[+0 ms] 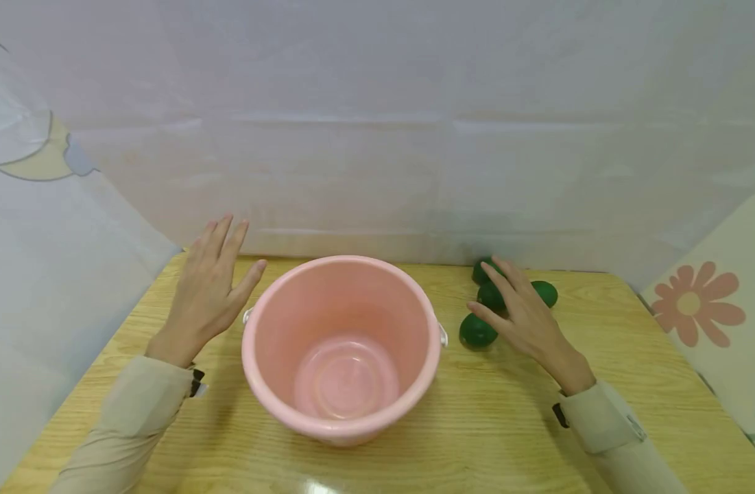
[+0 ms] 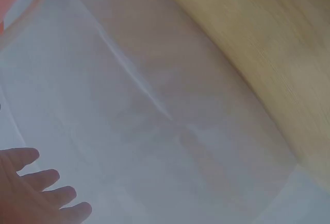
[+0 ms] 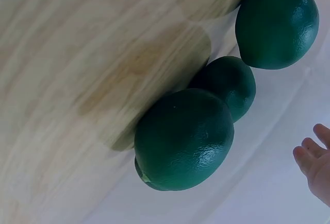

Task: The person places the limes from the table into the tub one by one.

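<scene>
A pink plastic bucket (image 1: 346,295) stands upright on the table with nothing inside. Left of its rim, my left hand (image 1: 206,295) is held up with straight, spread fingers, apart from the bucket. On the bucket's right lie several dark green, smooth, rounded fruits that look like limes; the nearest fruit (image 1: 478,332) is close to the bucket, another (image 1: 544,293) lies farther right. My right hand (image 1: 528,319) hovers over this group, fingers loosely extended, holding nothing. In the right wrist view a large fruit (image 3: 185,136) partly hides others, and a gap separates them from the fingers.
The bucket's white handle joints (image 1: 443,335) stick out at its sides. A wooden table (image 1: 494,439) carries everything. Behind it hangs a pale sheet (image 1: 352,185), with a moon print on the left and a flower print (image 1: 688,303) on the right.
</scene>
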The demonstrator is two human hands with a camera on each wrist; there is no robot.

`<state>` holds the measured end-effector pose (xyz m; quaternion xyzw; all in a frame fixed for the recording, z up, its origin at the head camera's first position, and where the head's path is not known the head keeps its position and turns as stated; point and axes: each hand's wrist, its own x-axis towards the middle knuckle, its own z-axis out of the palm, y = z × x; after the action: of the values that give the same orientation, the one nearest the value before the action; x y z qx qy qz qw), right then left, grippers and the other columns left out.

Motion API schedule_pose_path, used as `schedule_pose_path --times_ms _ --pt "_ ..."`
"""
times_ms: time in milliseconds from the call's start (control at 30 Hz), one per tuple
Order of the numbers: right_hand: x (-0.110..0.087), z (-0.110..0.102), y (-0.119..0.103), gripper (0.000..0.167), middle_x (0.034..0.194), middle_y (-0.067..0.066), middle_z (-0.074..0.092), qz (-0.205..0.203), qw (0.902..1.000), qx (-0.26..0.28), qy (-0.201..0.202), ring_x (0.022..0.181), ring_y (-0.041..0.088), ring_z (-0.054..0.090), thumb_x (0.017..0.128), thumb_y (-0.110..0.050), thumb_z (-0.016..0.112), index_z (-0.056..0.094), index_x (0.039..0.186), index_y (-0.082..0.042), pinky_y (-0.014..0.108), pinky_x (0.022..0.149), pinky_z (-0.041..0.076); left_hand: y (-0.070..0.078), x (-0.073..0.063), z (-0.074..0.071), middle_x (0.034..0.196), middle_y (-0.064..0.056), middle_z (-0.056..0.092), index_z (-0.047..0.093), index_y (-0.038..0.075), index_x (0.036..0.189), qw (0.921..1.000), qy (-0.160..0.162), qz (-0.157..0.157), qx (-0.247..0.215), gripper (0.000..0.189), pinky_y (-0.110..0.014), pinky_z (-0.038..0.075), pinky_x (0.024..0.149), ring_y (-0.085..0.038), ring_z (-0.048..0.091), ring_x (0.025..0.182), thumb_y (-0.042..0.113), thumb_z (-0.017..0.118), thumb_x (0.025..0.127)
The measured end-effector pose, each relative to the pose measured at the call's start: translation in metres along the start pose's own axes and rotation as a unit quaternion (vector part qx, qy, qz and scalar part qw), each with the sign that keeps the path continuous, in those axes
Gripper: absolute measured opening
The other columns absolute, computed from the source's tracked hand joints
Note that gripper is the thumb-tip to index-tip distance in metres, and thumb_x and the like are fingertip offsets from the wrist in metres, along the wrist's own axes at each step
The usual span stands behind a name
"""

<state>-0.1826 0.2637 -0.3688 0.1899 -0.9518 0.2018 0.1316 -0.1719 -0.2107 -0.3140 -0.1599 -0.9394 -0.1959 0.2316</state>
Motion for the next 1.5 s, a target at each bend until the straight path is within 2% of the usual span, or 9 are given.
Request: schedule_pose_path --times_ms 267,567,767,1133,1500 --pt "-0.005 0.0 0.003 0.079 0.162 0.019 0.025 -0.006 0.9999 0.002 -0.015 0.147 0.046 0.024 0.094 -0.045 0.062 0.031 0.156 -0.007 0.07 0.109 0.029 0.005 -0.003 -0.005 0.16 -0.024 0.028 0.032 0.006 0.155 0.9996 0.02 0.017 -0.015 0.064 -0.064 0.017 0.119 -0.048 0.024 0.147 0.037 0.049 0.102" --pt "-0.01 0.0 0.007 0.079 0.162 0.019 0.024 -0.002 0.9993 0.008 -0.037 0.146 0.048 0.024 0.094 -0.044 0.063 0.03 0.156 -0.008 0.071 0.109 0.028 0.011 -0.008 -0.012 0.16 -0.022 0.03 0.032 0.009 0.156 0.9985 0.023 0.028 -0.04 0.062 -0.064 0.019 0.119 -0.045 0.025 0.148 0.035 0.05 0.102" --pt "-0.014 0.001 0.007 0.078 0.162 0.019 0.024 -0.001 0.9991 0.007 -0.042 0.146 0.048 0.025 0.095 -0.043 0.063 0.029 0.157 -0.011 0.072 0.106 0.031 0.015 -0.014 -0.015 0.159 -0.02 0.032 0.035 0.009 0.154 0.9972 0.028 0.039 -0.057 0.06 -0.066 0.022 0.116 -0.043 0.028 0.147 0.034 0.05 0.102" --pt "-0.02 0.002 0.008 0.079 0.164 0.015 0.021 0.019 0.9968 0.027 -0.073 0.146 0.047 0.025 0.094 -0.045 0.062 0.024 0.159 -0.02 0.073 0.105 0.032 0.023 -0.023 -0.02 0.161 -0.016 0.03 0.032 0.013 0.156 0.9952 0.009 0.042 -0.087 0.06 -0.063 0.025 0.116 -0.039 0.027 0.148 0.029 0.052 0.102" --pt "-0.024 0.005 0.008 0.079 0.162 0.017 0.026 0.019 0.9966 0.028 -0.076 0.145 0.047 0.028 0.093 -0.046 0.065 0.03 0.157 -0.016 0.071 0.105 0.033 0.029 -0.032 -0.024 0.162 -0.012 0.03 0.031 0.016 0.157 0.9929 0.0 0.047 -0.11 0.059 -0.063 0.027 0.115 -0.038 0.029 0.147 0.025 0.052 0.102"
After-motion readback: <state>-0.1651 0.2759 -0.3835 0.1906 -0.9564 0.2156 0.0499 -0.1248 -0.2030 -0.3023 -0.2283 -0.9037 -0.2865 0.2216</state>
